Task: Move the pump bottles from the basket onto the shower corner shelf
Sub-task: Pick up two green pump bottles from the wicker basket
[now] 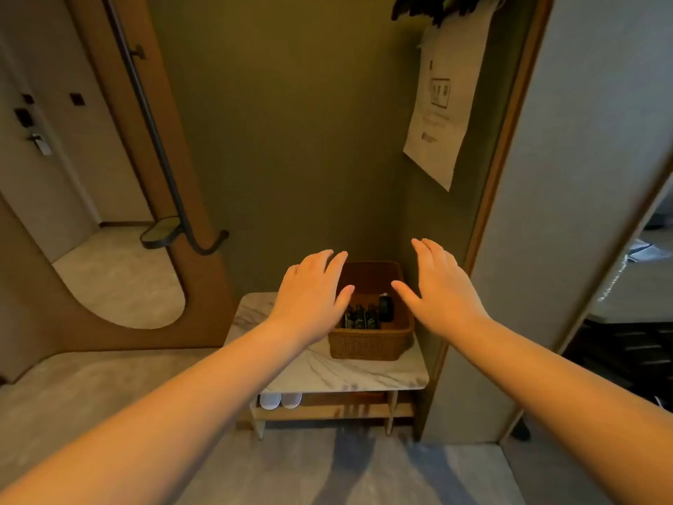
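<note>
Marble-topped bench (320, 369) with a woven basket (368, 345) on its right half, white slippers (279, 399) underneath.

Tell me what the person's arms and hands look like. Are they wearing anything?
Nothing is worn. The left hand and right hand are bare: no gloves, rings, watch or bracelet show. Both forearms are uncovered right to the picture's edge, with no sleeve in view. The fingernails look short and plain.
</note>
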The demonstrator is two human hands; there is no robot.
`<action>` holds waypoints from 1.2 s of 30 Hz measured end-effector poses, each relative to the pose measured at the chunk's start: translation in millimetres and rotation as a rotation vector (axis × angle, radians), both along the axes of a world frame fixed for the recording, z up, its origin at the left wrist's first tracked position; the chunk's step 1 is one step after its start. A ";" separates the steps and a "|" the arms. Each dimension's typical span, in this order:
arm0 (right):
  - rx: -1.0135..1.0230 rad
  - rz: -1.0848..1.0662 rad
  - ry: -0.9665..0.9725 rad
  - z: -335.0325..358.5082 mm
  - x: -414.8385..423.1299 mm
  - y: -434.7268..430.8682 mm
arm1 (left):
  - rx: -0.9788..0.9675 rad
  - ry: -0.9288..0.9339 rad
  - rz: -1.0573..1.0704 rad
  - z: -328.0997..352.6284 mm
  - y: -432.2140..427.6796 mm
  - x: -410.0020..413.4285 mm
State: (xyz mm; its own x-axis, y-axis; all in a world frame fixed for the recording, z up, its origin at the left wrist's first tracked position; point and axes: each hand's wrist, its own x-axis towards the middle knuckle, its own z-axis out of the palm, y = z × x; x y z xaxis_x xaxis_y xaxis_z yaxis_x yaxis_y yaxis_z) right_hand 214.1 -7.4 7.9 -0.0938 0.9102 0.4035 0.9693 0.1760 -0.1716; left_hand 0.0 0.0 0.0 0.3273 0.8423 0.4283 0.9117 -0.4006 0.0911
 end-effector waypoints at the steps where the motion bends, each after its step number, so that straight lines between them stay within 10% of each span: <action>1: 0.001 0.004 0.008 -3.3 4.2 8.5 | -0.014 -0.004 0.006 -2.8 7.7 4.3; 36: -0.508 -0.100 0.149 -199.2 -19.3 351.4 | -0.450 -0.140 0.035 -208.7 353.9 -14.1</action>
State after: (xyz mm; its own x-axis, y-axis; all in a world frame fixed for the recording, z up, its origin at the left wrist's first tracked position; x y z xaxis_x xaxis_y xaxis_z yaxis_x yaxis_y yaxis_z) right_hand 194.8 344.0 -191.3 0.0276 0.9958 -0.0873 0.9356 -0.0565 -0.3486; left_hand -14.1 353.9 -208.7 0.2603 0.9639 0.0555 0.8907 -0.2619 0.3715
